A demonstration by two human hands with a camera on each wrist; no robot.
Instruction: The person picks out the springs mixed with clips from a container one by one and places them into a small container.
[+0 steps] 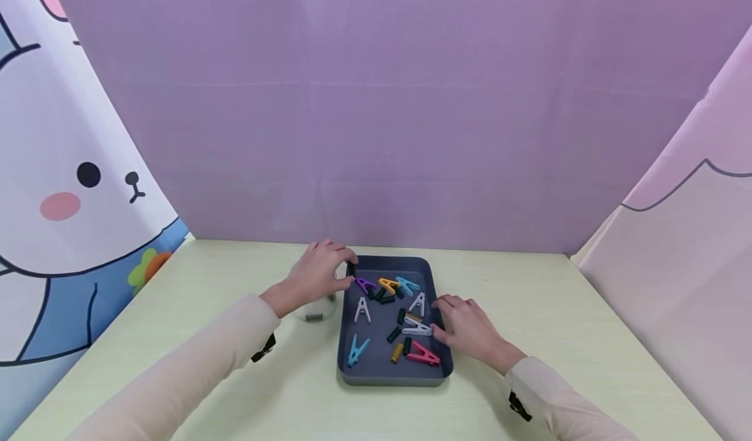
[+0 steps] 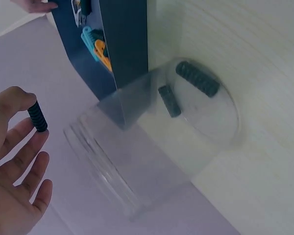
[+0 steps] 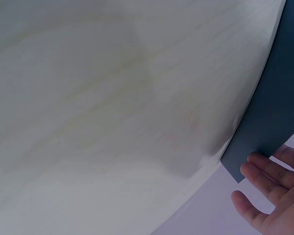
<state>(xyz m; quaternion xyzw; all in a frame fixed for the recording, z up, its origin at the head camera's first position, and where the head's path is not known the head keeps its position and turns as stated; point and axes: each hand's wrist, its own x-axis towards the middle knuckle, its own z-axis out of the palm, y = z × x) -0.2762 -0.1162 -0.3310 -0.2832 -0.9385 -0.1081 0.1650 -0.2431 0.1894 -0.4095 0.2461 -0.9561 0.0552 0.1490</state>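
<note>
1. A cartoon curtain (image 1: 70,186) hangs at far left, beside a lilac backdrop (image 1: 376,115); a person in beige sleeves works at a pale table (image 1: 247,389).
2. The left hand (image 1: 317,271) reaches over to the tray's far left corner, pinching a dark ribbed coil (image 2: 37,116) between thumb and fingertips, the other fingers spread loosely. The coil is up in the air; from here, one cannot tell whether it touches the rim.
3. Below that hand, a clear jar (image 2: 157,171) stands on the table, left of the tray, with two dark coil shapes (image 2: 197,79) showing low in it.
4. In the gray tray (image 1: 393,381), a purple clip (image 1: 365,284), a white clip (image 1: 362,310) and a light-blue clip (image 1: 357,351) lie along the left side.
5. Mid-tray sit an orange clip (image 1: 388,286), several short dark pieces (image 1: 394,334) and a yellow cylinder (image 1: 397,353).
6. To the right are a second blue clip (image 1: 407,286), two more white clips (image 1: 418,304) and a red clip (image 1: 423,355).
7. The right hand (image 1: 470,327) rests its fingertips at the tray's right side, fingers relaxed, grasping nothing.
</note>
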